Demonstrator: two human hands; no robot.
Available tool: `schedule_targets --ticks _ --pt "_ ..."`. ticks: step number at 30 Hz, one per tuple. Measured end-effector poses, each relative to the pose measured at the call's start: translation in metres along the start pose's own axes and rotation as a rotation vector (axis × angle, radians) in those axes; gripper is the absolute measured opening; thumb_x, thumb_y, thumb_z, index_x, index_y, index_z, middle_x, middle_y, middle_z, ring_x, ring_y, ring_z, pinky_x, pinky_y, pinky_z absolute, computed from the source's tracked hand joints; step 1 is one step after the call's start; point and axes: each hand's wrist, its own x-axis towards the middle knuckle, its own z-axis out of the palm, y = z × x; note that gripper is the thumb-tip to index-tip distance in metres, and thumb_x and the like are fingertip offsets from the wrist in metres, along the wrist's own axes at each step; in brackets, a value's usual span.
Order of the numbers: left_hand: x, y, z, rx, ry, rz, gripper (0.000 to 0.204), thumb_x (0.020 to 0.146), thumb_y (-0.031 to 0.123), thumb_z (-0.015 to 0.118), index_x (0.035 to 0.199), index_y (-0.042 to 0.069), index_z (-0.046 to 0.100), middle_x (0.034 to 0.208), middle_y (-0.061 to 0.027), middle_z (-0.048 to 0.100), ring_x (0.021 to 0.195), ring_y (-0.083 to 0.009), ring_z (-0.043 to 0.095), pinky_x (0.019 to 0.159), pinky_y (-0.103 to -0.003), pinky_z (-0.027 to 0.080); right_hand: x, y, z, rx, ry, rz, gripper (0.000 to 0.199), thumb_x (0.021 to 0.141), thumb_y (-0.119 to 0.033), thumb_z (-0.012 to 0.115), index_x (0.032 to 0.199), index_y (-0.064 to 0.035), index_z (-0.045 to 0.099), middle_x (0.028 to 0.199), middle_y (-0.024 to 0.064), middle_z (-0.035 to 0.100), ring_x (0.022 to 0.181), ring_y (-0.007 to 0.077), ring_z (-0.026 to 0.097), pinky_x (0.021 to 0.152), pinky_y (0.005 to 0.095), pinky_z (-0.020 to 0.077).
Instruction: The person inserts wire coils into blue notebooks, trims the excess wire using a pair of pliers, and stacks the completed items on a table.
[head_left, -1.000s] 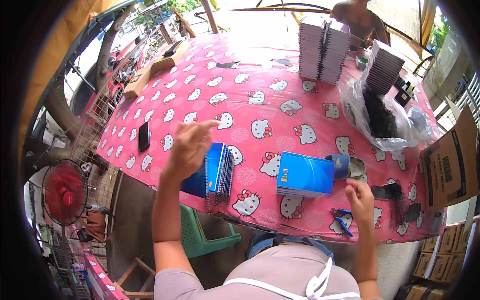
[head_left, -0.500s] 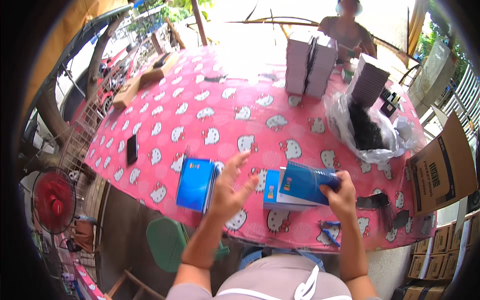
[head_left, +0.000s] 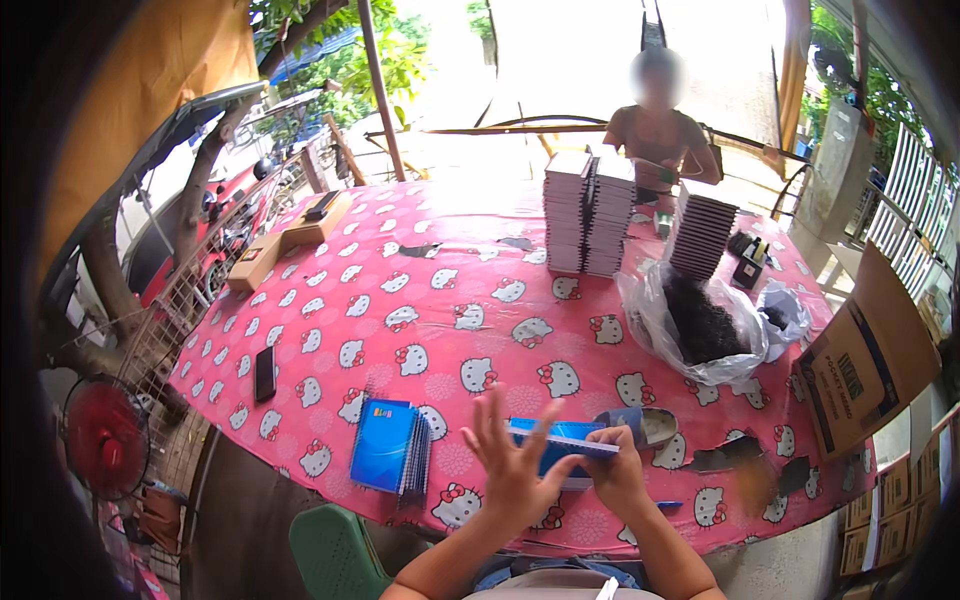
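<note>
My right hand (head_left: 618, 478) grips a blue-covered spiral notebook (head_left: 575, 444) by its right end, tilted so its pale edge shows. More blue notebook cover (head_left: 560, 428) shows just behind it; how many lie there I cannot tell. With fingers spread, my left hand (head_left: 515, 455) hovers at the notebook's left end, holding nothing and covering part of it. Left of that hand lies a stack of blue spiral notebooks (head_left: 383, 445). Beyond my right hand rests a blue-grey thing with a pale opening (head_left: 640, 425), its kind unclear. A blue tool handle (head_left: 669, 504) shows beside my right wrist.
Tall stacks of notebooks (head_left: 588, 215) stand at the far side, before a seated person (head_left: 660, 135). A plastic bag of black bristly material (head_left: 705, 325) and an open carton (head_left: 865, 355) are right. A phone (head_left: 265, 374) lies left; a green stool (head_left: 335, 553) stands below.
The view has tilted up. My left hand has come right, next to the held notebook, with its fingers spreading. The notebook in my right hand has turned from cover-up to nearly edge-on.
</note>
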Motion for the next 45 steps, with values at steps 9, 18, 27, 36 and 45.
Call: schedule_targets --ticks 9,18,27,36,45 --pt "0.015 -0.010 0.046 -0.285 0.064 0.153 0.009 0.077 0.024 0.073 0.083 0.020 0.068 0.083 0.0065 0.062 0.092 -0.0163 0.054 0.085 -0.044 0.030 -0.118 0.076 -0.227 -1.163 0.525 0.309 0.046 0.074 -0.035 0.076 0.086 0.0068 0.062 0.083 0.0252 0.064 0.078 0.0406 0.062 0.073 0.0472 0.0500" --pt "0.005 -0.014 0.107 -0.098 0.133 0.046 0.008 0.066 0.030 0.068 0.073 0.026 0.069 0.082 0.0043 0.059 0.104 -0.0218 0.051 0.089 -0.053 0.033 0.006 0.028 -0.154 -0.859 0.247 -0.080 0.045 0.074 -0.034 0.075 0.087 0.0080 0.064 0.084 0.0252 0.065 0.078 0.0403 0.063 0.073 0.0469 0.0507" --pt "0.004 -0.018 0.104 -0.126 0.233 0.014 0.007 0.067 0.036 0.068 0.071 0.031 0.069 0.079 0.0108 0.062 0.098 -0.0199 0.054 0.087 -0.056 0.028 0.058 -0.020 -0.017 -0.468 -0.216 -0.244 0.038 0.075 -0.026 0.073 0.090 0.0076 0.064 0.086 0.0228 0.065 0.079 0.0365 0.063 0.073 0.0437 0.0513" --pt "0.010 -0.035 0.109 -0.226 0.156 0.058 0.010 0.070 0.033 0.070 0.077 0.026 0.072 0.081 0.0029 0.065 0.091 -0.0214 0.059 0.082 -0.048 0.042 0.065 -0.030 0.017 -0.346 -0.369 -0.275 0.031 0.075 -0.018 0.071 0.093 0.0072 0.064 0.088 0.0205 0.066 0.079 0.0328 0.063 0.073 0.0405 0.0518" --pt "0.003 -0.031 0.098 -0.264 0.163 0.030 0.014 0.070 0.035 0.072 0.077 0.024 0.072 0.080 0.0021 0.064 0.091 -0.0220 0.058 0.082 -0.048 0.041 0.066 -0.032 0.024 -0.291 -0.451 -0.261 0.026 0.076 -0.010 0.069 0.095 0.0068 0.064 0.090 0.0181 0.066 0.080 0.0290 0.063 0.073 0.0372 0.0523"
